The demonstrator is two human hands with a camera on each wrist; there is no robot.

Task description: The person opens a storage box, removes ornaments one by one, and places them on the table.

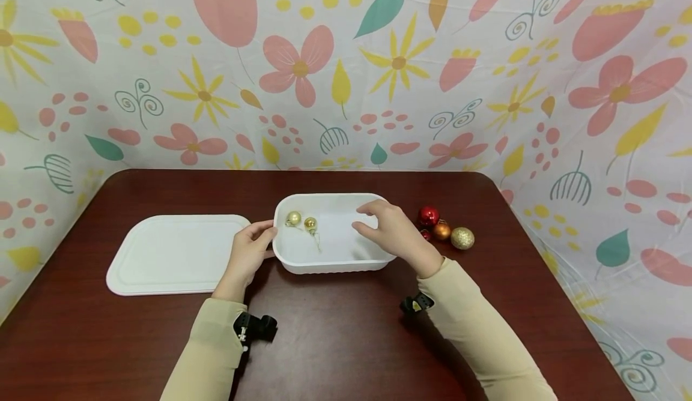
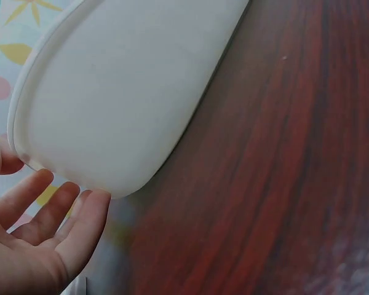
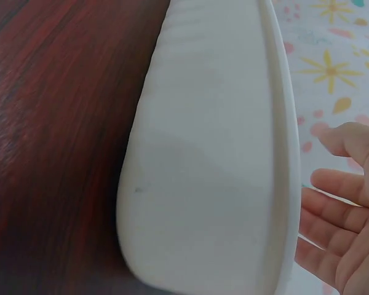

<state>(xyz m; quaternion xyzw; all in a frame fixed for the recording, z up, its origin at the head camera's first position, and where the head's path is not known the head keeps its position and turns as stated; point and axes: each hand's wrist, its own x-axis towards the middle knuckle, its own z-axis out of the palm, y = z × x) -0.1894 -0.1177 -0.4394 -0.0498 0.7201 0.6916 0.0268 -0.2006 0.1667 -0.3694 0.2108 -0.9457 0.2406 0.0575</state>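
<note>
A white rectangular plastic container (image 1: 335, 266) stands near the middle of the table, its open side up. Two small gold Christmas baubles with strings, one (image 1: 294, 218) at the left wall and another (image 1: 310, 224) beside it, lie inside. My left hand (image 1: 248, 251) holds the container's left end, thumb at the rim and the other fingers against the outside. In the left wrist view its fingertips meet the white container (image 2: 111, 104). Above the container's right end is my right hand (image 1: 394, 227), fingers spread and loosely bent, nothing between them. The right wrist view shows this hand (image 3: 344, 215) beside the rim.
To the left, a white lid (image 1: 175, 257) lies flat on the dark wooden table (image 1: 324, 341). Right of the container sit a red bauble (image 1: 429, 215), an orange bauble (image 1: 441, 230), a glittery gold bauble (image 1: 462, 238) and a partly hidden small red one (image 1: 426, 235). Floral fabric (image 1: 303, 119) hangs behind.
</note>
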